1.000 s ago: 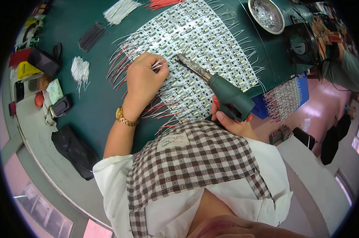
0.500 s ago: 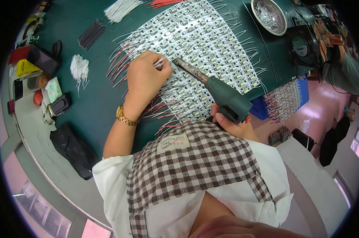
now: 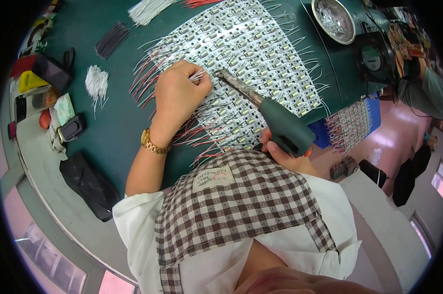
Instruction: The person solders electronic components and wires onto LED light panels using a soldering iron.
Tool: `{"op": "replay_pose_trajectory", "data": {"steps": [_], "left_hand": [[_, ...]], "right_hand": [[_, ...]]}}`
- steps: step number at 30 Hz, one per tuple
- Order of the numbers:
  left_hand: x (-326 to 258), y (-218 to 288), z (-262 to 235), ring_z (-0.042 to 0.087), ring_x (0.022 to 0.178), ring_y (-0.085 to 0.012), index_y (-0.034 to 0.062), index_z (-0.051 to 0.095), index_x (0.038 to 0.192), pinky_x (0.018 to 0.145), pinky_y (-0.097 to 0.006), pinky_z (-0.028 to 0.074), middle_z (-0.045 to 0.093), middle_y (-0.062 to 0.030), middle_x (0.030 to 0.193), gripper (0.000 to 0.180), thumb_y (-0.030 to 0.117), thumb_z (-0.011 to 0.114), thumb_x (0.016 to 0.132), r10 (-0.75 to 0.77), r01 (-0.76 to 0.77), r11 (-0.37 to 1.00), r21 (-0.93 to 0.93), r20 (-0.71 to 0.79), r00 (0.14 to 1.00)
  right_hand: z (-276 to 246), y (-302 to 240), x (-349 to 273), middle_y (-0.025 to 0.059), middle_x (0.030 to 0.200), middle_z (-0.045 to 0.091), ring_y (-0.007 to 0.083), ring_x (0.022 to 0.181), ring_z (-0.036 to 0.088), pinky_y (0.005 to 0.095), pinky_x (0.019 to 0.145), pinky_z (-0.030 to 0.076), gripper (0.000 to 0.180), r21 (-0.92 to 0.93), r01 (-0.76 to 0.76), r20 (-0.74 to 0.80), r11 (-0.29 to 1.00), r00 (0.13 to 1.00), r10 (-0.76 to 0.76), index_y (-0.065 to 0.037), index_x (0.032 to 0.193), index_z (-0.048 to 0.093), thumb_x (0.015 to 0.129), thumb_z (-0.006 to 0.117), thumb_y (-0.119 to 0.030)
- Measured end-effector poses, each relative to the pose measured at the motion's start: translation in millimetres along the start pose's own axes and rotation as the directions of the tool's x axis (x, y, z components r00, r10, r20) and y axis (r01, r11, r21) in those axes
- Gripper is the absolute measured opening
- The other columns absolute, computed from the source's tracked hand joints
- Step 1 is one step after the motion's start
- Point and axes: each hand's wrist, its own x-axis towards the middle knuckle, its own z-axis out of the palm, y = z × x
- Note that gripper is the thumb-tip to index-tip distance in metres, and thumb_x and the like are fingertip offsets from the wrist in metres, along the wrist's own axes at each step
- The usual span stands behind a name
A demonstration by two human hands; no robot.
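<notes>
Left hand pinches a white wire onto the boards at frame centre, steadying it for the iron gripped by the closed right hand.

Metal bowl, black pouch

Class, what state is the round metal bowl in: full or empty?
Partly filled: the metal bowl holds a heap of silvery scraps, with bare rim around them.
</notes>
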Motion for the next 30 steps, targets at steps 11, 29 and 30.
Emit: {"op": "replay_pose_trajectory", "data": {"steps": [11, 29, 30], "left_hand": [[3, -4, -23, 0.06, 0.064, -0.0259, 0.0033, 0.067, 0.075, 0.06, -0.034, 0.047, 0.063, -0.0108, 0.075, 0.015, 0.018, 0.067, 0.076, 0.099, -0.097, 0.995, -0.027, 0.119, 0.988], [-32, 7, 0, 0.054, 0.07, -0.0245, 0.0069, 0.063, 0.101, 0.066, -0.032, 0.044, 0.052, -0.0094, 0.076, 0.015, 0.012, 0.051, 0.094, 0.106, -0.11, 0.986, -0.123, -0.042, 0.994], [-33, 6, 2, 0.054, 0.07, -0.0245, 0.0069, 0.063, 0.101, 0.066, -0.032, 0.044, 0.052, -0.0094, 0.076, 0.015, 0.012, 0.051, 0.094, 0.111, -0.116, 0.985, -0.124, -0.042, 0.993]], "right_hand": [[0, 2, -8, 0.01, 0.097, 0.058, 0.0135, 0.078, 0.057, 0.0267, 0.07, 0.048, 0.046, 0.183, 0.032, -0.02, 0.983, 0.999, -0.029, -0.004, 0.129, 0.045, 0.086, 0.061, -0.012], [1, 12, -5, 0.0089, 0.093, 0.06, 0.0122, 0.074, 0.059, 0.0257, 0.066, 0.05, 0.039, 0.266, 0.117, -0.048, 0.957, 0.993, -0.108, 0.001, 0.121, 0.049, 0.084, 0.06, -0.004], [1, 13, -5, 0.0089, 0.093, 0.06, 0.0122, 0.074, 0.059, 0.0257, 0.066, 0.05, 0.039, 0.264, 0.121, -0.052, 0.957, 0.992, -0.111, 0.001, 0.121, 0.049, 0.084, 0.06, -0.004]]}}
